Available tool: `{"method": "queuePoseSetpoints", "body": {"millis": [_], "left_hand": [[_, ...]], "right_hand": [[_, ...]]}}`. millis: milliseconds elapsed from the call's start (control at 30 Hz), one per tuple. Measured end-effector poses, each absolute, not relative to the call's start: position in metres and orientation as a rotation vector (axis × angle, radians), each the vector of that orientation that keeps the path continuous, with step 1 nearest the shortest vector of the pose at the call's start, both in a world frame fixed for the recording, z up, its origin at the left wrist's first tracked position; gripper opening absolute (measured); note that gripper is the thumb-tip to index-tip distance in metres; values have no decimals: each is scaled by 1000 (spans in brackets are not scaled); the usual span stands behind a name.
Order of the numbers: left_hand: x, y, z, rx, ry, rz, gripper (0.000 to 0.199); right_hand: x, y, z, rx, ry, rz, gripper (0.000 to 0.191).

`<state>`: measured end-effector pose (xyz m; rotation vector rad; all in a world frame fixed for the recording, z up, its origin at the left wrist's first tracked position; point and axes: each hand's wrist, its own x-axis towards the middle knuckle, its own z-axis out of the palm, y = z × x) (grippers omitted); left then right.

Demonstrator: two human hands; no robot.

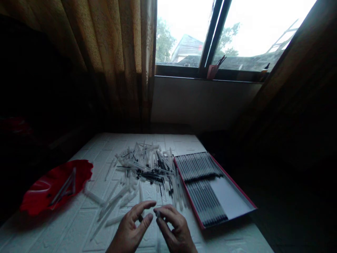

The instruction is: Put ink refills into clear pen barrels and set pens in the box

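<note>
My right hand [175, 226] is closed in a pinch on a pen [157, 213]; only its small greyish end shows clearly between thumb and fingertips. Beside it, my left hand [134, 225] has its thumb and forefinger apart, close to that end but not around it. A small dark spot shows in the curl of the left fingers, too unclear to name. Beyond both hands lies a loose heap of clear pen barrels and caps [129, 163], mixed with black refills [151, 175]. To the right, a shallow red-edged box [231, 207] holds two rows of assembled pens [204, 200].
On the left, a red scalloped dish [34, 200] holds a few clear pen parts [64, 188]. All of this is on a white brick-patterned table [86, 218]. Behind it are curtains [113, 42] and a window with a small pink holder [212, 72] on the sill.
</note>
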<state>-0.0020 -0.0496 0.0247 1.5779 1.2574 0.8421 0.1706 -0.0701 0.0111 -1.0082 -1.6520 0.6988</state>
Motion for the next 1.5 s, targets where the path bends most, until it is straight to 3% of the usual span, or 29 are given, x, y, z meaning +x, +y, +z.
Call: {"method": "queuePoseSetpoints", "body": {"millis": [233,433,567,933,1033,1233,1367,1500], "left_hand": [[14,-27,17,1838,1376,766,22],[63,9,5,2423,1405,487,24],[81,19,-1,2541,1397,381,12],[76,16,3,2569,1321,436,10],[52,-1,2,2430,1327,513,12],[15,-35,-21,1249,1150,982,37],[10,-47,-26,844,1167,1041,49],[7,-49,-22,776,1188,1022,51]], "right_hand": [[182,-83,8,-1057,-1294,674,24],[193,-84,-4,-1237,-874,949,44],[200,-82,-13,-1239,-706,1064,56],[199,-76,-36,-1193,-830,1199,52],[196,-74,-37,-1215,-897,1179,50],[186,-71,-32,-1201,-1245,1195,28],[180,-69,-22,-1243,-1609,914,5],[174,-70,-16,-1233,-1817,699,8]]}}
